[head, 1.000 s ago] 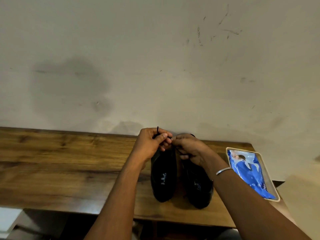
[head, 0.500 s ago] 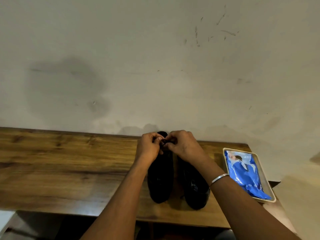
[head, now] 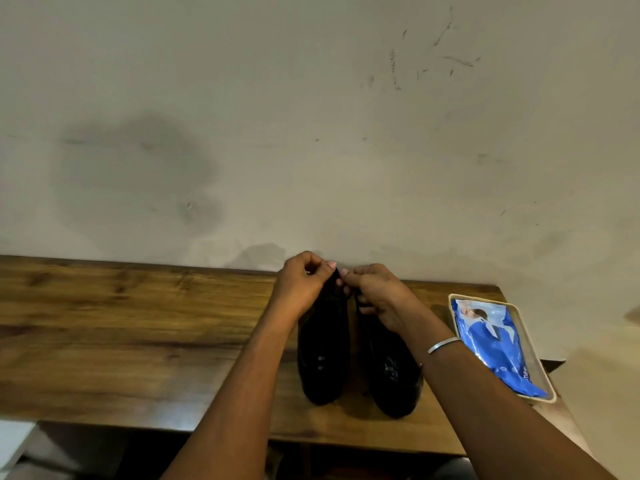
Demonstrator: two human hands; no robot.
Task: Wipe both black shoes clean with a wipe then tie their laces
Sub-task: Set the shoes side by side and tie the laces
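The wall (head: pixel 311 116) fills the upper part of the view. It is pale, with a dark grey stain at the left and thin scratch marks at the upper right.

The surface (head: pixel 121 341) is a wooden top with visible grain. Its far edge meets the wall; its near edge runs across the lower part of the view.

The two forearms enter from the bottom edge and converge toward the far side of the surface. The right forearm carries a thin metal bangle (head: pixel 443 344) at the wrist.

The tray (head: pixel 540 362) lies at the right end of the surface, well apart from the shoes. It is shallow, rectangular and light-rimmed. A blue wipe packet (head: pixel 495 348) lies flat inside it.

The left shoe (head: pixel 323 358) and the right shoe (head: pixel 391 375) stand side by side, just beside each other, near the middle-right of the surface. Both are black and glossy, with the rounded toes toward the near edge. The right shoe is partly covered by the right forearm.

The left hand (head: pixel 299 289) and the right hand (head: pixel 379 296) meet above the far end of the left shoe, fingertips almost touching. Grip state: both hands are clenched, thumb against fingers. The left-hand grip pinches a dark lace (head: pixel 336 277) at the top of the left shoe. The right-hand grip is closed at the same point; whether it holds the lace cannot be told, as the strand is dark against the shoe and too thin to resolve.
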